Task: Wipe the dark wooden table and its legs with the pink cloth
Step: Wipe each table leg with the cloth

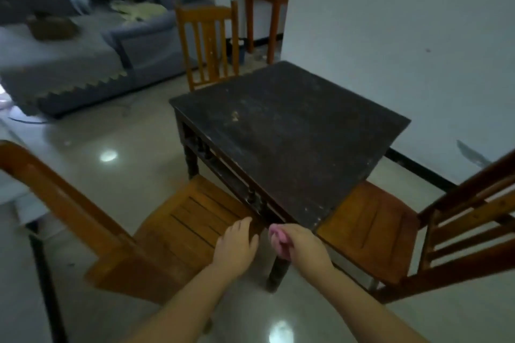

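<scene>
At the near corner of the dark wooden table [289, 131], the right hand [302, 245] grips the bunched pink cloth [277, 239], soft, light and best held wadded, while the left hand [237, 245] hovers beside it, fingers relaxed.

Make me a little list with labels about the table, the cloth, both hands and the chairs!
table: dark wooden table, dusty top with a pale crumb spot
cloth: pink cloth, bunched up beside the near table corner
right hand: right hand grips the cloth
left hand: left hand, fingers straight, over the left chair seat
chairs: three wooden ones; right chair, far chair
</scene>
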Motion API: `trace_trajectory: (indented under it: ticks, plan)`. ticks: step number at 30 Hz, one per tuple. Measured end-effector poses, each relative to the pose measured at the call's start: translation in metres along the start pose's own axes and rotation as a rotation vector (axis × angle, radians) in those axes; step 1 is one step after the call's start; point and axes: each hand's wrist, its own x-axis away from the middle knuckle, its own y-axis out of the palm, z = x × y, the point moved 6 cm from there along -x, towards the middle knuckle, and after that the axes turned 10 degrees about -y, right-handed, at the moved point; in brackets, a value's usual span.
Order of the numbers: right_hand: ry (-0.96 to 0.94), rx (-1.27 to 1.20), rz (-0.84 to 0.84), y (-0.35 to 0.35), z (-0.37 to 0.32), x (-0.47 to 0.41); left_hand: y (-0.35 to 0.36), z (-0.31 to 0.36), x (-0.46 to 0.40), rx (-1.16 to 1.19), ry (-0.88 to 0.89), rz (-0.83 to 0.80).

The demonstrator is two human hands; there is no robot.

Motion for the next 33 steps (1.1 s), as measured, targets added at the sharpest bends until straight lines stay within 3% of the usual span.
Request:
trace_trajectory:
  ticks: [4,9,17,21,25,28,33]
  plan:
    - [-0.174,0.143,0.068,-0.055,-0.07,-0.03,-0.091,0.022,-0.005,-0.069,0.002,0.153]
    - [-0.267,0.244,0.073,-0.088,-0.148,-0.069,-0.191,0.03,-0.013,-0.216,0.064,0.215]
    - [-0.177,0.275,0.118,-0.068,-0.244,-0.158,-0.311,-0.047,-0.067,-0.433,0.249,0.238]
    - [-0.122,0.252,0.069,-0.042,-0.285,-0.206,-0.349,-0.1,-0.099,-0.542,0.243,0.196]
    - [-0.098,0.22,0.066,-0.031,-0.305,-0.243,-0.369,-0.127,-0.135,-0.56,0.222,0.15]
    - [-0.032,0.172,-0.031,-0.015,-0.303,-0.275,-0.378,-0.136,-0.157,-0.562,0.221,0.15]
    - [-0.022,0.093,-0.129,0.035,-0.271,-0.379,-0.402,-0.172,-0.2,-0.501,0.153,0.162]
